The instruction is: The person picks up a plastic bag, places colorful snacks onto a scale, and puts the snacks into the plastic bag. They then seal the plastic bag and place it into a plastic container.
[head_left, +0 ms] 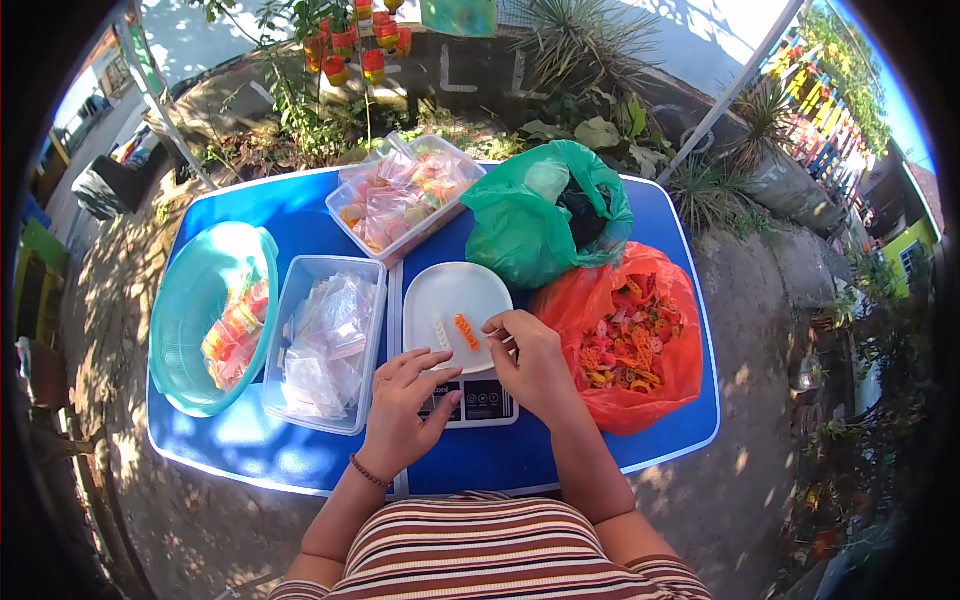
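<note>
A white plate (pixel 435 290) rests on a digital scale (pixel 490 412) at the middle of the blue table. On the plate lie an orange twisted piece (pixel 466 333) and a pale twisted piece (pixel 442 334). My left hand (pixel 408 400) is over the lower left of the plate and the scale, its fingers apart and nothing seen in it. At the plate's right edge, my right hand (pixel 528 360) has thumb and fingers pressed together near the orange piece; whatever they may hold is too small to make out.
Right of the plate, a red bag (pixel 640 405) holds colourful pieces, with a green bag (pixel 510 225) behind it. Leftward stand a tub of clear packets (pixel 325 262) and a teal basket (pixel 170 320). A tub of filled packets (pixel 405 245) sits at the back of the blue table (pixel 230 450).
</note>
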`<action>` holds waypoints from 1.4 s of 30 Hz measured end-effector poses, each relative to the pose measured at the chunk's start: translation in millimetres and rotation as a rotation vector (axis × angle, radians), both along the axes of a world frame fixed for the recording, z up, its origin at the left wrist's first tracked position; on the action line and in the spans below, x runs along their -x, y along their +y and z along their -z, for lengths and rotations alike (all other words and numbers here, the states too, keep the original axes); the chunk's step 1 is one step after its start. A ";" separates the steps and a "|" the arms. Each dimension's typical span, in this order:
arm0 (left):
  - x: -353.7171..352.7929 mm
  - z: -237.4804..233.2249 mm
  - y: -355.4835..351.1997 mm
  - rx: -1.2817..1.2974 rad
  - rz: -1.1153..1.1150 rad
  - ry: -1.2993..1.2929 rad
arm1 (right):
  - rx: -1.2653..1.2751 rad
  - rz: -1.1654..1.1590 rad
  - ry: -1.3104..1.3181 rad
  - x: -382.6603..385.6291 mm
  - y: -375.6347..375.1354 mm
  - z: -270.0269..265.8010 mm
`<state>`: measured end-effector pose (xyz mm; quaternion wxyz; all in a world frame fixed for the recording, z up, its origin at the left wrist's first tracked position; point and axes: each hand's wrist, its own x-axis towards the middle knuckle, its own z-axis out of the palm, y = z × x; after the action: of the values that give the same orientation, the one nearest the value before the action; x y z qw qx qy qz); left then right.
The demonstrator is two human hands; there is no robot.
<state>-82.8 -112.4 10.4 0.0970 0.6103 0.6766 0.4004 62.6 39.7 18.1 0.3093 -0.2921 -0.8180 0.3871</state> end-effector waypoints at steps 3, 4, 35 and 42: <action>-16.2 -0.4 14.5 -0.002 0.088 -0.018 | -0.085 0.018 -0.020 -25.1 -10.0 -12.4; -22.0 -0.4 20.3 0.000 0.120 -0.019 | -0.121 0.049 -0.042 -35.0 -11.9 -15.7; -74.2 3.3 52.6 0.000 0.418 0.028 | -0.359 0.409 -0.576 -90.0 106.8 29.3; -69.7 3.0 54.5 -0.006 0.424 0.012 | -0.135 0.331 -0.533 -118.7 71.2 0.4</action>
<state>-13.1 -57.9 7.4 0.1731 0.7418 0.5324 0.3693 181.3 110.9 17.7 0.1618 -0.4912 -0.8354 0.1862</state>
